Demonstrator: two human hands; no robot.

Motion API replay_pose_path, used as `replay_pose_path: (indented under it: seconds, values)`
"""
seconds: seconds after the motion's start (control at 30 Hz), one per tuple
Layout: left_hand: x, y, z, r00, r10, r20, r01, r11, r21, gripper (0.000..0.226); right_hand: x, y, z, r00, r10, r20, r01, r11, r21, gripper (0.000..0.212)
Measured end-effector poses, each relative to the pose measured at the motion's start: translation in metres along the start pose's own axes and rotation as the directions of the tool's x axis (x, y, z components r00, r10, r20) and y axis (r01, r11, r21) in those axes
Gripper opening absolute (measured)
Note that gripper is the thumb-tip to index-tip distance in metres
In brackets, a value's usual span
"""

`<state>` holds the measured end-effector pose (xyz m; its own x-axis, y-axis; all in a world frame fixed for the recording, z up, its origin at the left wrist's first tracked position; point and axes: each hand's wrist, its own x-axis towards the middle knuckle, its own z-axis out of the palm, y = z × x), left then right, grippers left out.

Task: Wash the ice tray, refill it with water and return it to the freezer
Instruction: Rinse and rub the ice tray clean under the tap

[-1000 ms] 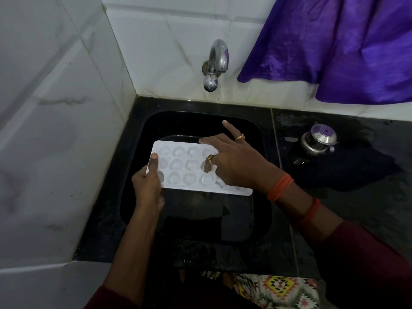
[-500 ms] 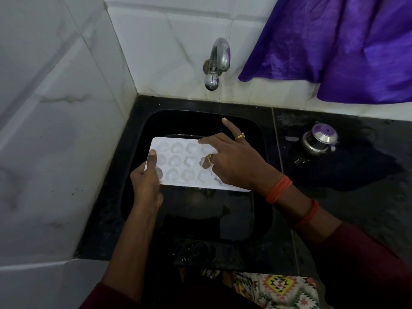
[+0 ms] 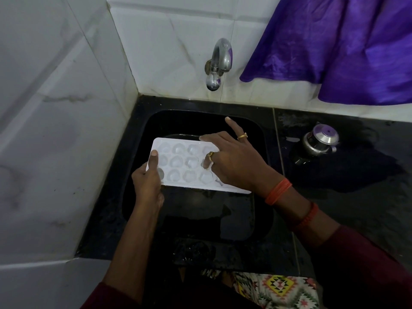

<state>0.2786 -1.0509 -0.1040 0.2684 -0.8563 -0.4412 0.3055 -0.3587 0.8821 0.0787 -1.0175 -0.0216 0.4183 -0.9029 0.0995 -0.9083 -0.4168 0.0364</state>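
A white ice tray (image 3: 181, 163) with rows of round cups is held level over the black sink (image 3: 138, 152). My left hand (image 3: 148, 181) grips its left end, thumb lying on top of the rim. My right hand (image 3: 231, 161) lies over the tray's right half, with one finger bent down into a cup and the other fingers spread. A chrome tap (image 3: 219, 61) juts from the tiled wall above the sink; no water runs from it.
A small steel pot with a lid (image 3: 321, 141) stands on the wet black counter (image 3: 356, 197) right of the sink. A purple cloth (image 3: 345, 45) hangs on the wall at upper right. White tiled walls (image 3: 55, 130) close in the left and back.
The tray and both hands have stayed almost in place over the sink. The finger of my right hand keeps working inside the tray's cups.
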Motion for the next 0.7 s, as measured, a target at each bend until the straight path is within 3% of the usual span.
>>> replay_pose_path:
  seconds: [0.23,0.7]
  values:
    - [-0.0015,0.0005,-0.0017,1.000,0.011,0.008,-0.011,1.000,-0.001,0.027,0.0000,-0.0063,0.0024,0.997,0.001,0.076,0.002,0.999,-0.035,0.028]
    - [-0.0036,0.0027,-0.0022,1.000,0.007,-0.004,-0.007,1.000,0.003,0.025,-0.0016,-0.0038,0.0054,1.000,0.018,0.022,-0.017,0.998,-0.057,0.026]
